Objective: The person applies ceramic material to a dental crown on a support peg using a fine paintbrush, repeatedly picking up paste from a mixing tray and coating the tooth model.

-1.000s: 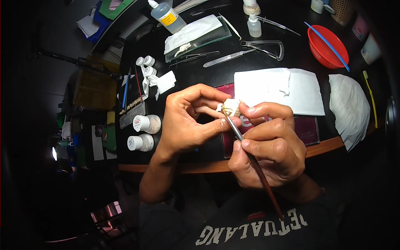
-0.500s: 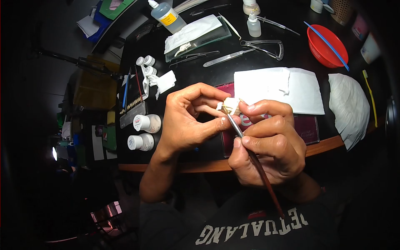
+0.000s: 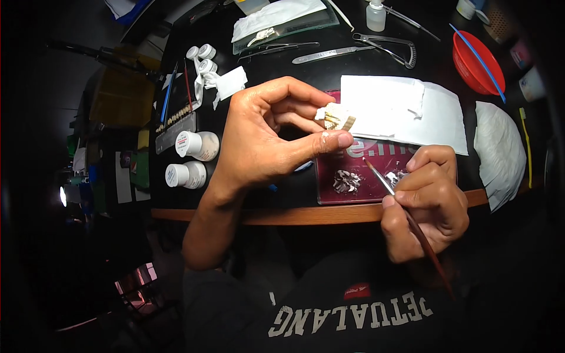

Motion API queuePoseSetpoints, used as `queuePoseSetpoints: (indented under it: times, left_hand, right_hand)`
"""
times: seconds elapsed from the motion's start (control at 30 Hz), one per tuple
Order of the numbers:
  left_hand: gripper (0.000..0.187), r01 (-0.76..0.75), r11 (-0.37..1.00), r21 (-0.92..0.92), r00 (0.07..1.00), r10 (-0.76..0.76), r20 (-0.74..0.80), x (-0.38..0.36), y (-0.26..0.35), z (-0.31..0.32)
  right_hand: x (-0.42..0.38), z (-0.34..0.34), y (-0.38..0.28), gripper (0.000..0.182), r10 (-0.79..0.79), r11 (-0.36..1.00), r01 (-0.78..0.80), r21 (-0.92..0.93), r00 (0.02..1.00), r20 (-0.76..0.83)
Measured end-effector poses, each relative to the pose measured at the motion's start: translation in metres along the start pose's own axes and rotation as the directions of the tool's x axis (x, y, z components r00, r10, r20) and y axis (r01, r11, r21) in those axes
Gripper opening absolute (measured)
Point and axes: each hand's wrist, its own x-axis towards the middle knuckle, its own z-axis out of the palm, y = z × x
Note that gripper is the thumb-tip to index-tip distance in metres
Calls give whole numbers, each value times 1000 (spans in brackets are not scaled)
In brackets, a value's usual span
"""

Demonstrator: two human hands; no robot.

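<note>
My left hand (image 3: 253, 132) pinches a small cream dental cast (image 3: 336, 117) between thumb and fingertips, above the black table. Part of the cast shows yellowish strips and a ridged edge. In my right hand (image 3: 429, 206) is a thin brush (image 3: 382, 182) with a metal ferrule and a dark red handle, held like a pen. Its tip points up and left, apart from the cast. Beneath both hands lies a maroon board (image 3: 365, 191) with pale lettering, and whitish scraps (image 3: 347, 181) are on it.
White paper (image 3: 388, 109) lies behind the board. Farther back are a scalpel handle (image 3: 326, 55), a caliper (image 3: 406, 53) and a glass slab (image 3: 294, 40). At right stand a red bowl (image 3: 474, 76), a crumpled tissue (image 3: 500, 156) and a yellow toothbrush (image 3: 526, 147). White-capped jars (image 3: 187, 175) sit at left.
My right hand has drawn back right and down, taking the brush tip off the cast. My left hand has risen slightly with the cast. The view has shifted, uncovering scraps on the board.
</note>
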Motion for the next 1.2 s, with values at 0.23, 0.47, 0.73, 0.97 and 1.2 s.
queuePoseSetpoints:
  times: [0.23, 0.47, 0.73, 0.97, 1.2]
  left_hand:
    - [37, -10, 1000, 6, 1000, 10, 6, 0, -2, -1]
    - [38, -8, 1000, -12, 1000, 8, 6, 0, 0, -1]
    - [38, -31, 1000, 5, 999, 31, 11, 0, -1, -1]
    - [38, 7, 1000, -2, 1000, -7, 5, -1, 1, 0]
    - [34, -13, 998, -61, 1000, 12, -16, -1, -1, 5]
  right_hand:
    - [-9, 10, 0, 16, 20, 998, -11, -62, 989, 146]
    - [-7, 14, -3, 17, 44, 994, -29, -109, 990, 137]
    - [-6, 14, -3, 18, 66, 994, -51, -94, 985, 160]
    - [-5, 9, -6, 17, 76, 997, -75, -17, 991, 107]
    - [-3, 8, -2, 22, 15, 980, -1, 201, 998, -68]
